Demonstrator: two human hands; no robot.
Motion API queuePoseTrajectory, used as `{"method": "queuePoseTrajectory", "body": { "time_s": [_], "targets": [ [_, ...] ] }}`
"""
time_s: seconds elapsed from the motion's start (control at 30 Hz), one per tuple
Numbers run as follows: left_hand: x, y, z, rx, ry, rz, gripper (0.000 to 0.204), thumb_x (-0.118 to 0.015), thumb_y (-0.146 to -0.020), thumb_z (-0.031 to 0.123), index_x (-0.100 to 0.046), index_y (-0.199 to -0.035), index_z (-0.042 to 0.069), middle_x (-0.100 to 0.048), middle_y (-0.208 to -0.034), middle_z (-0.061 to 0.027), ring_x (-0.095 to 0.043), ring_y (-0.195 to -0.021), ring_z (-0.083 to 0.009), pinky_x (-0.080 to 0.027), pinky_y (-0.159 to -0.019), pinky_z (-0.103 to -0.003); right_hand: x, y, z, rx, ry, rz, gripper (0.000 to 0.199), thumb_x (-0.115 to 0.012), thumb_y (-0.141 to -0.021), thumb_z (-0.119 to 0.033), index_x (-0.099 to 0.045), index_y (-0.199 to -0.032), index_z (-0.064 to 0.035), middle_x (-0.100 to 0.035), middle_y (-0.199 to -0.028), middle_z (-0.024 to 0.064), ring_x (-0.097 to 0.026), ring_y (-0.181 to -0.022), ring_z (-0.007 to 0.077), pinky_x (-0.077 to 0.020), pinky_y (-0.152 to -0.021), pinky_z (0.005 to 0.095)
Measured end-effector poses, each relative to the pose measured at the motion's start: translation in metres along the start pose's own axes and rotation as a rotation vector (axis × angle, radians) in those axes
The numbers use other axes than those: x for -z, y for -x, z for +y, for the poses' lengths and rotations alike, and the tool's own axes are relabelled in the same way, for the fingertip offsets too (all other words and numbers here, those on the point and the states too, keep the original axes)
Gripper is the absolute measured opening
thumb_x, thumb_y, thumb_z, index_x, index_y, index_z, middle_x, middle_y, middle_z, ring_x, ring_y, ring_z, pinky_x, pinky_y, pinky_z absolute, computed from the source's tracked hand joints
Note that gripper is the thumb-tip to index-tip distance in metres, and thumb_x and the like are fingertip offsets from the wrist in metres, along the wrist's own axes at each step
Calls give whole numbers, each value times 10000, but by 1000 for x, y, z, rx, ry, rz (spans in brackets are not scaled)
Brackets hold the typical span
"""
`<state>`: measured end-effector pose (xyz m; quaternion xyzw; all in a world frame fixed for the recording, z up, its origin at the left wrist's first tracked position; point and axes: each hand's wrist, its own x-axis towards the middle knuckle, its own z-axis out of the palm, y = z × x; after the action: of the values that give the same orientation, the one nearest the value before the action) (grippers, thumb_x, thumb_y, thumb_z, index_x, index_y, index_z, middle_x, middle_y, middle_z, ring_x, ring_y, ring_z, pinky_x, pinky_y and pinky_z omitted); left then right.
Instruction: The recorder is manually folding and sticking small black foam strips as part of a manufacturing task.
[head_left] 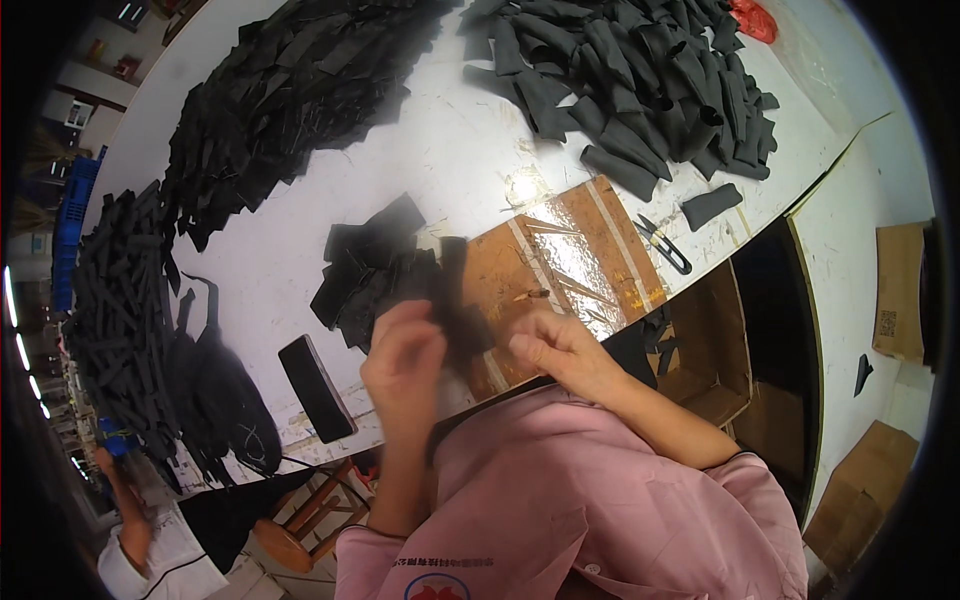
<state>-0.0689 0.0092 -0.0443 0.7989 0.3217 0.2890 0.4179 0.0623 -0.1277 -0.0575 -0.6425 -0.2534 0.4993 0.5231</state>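
My left hand (405,350) is smeared by motion beside a small heap of black fabric pieces (370,265); its fingers are too blurred to read. A blurred dark fabric piece (467,332) lies between my two hands, and whether either one grips it does not show. Over the near edge of a brown board (495,265) with clear tape strips, my right hand (565,352) is closed, thumb against curled fingers. What those fingers hold, if anything, is hidden. A small brown-and-dark stick-like item (533,294) is just above its knuckles.
Thread snips (664,245) and one dark fabric tube (712,206) lie right of the board. Large piles of black pieces (290,100) and grey tubes (640,85) fill the far table. A phone (317,388) and black strips (125,320) are left. An open carton (715,365) stands below right.
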Motion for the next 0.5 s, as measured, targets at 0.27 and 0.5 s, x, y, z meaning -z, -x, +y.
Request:
{"method": "queuePoseTrajectory", "body": {
  "time_s": [0.27,0.5],
  "targets": [
    [7,8,6,623,1083,-495,122,-587,-736,46,-556,-843,-4,-570,-908,-53,-535,-825,-112,-422,-704,-217,-8,-4,-11,76,-618,-232,301,-622,-777,-98,-539,-1056,-19,-575,-864,22,-538,-762,86,-450,-684,219],
    [-13,9,1,463,850,-497,125,-561,-775,48,-544,-890,0,-570,-837,-32,-522,-749,-86,-417,-678,-210,-6,7,-25,352,-97,-2,109,-663,-722,-59,-596,-763,16,-546,-706,20,-522,-661,90,-423,-540,250]
  ]
}}
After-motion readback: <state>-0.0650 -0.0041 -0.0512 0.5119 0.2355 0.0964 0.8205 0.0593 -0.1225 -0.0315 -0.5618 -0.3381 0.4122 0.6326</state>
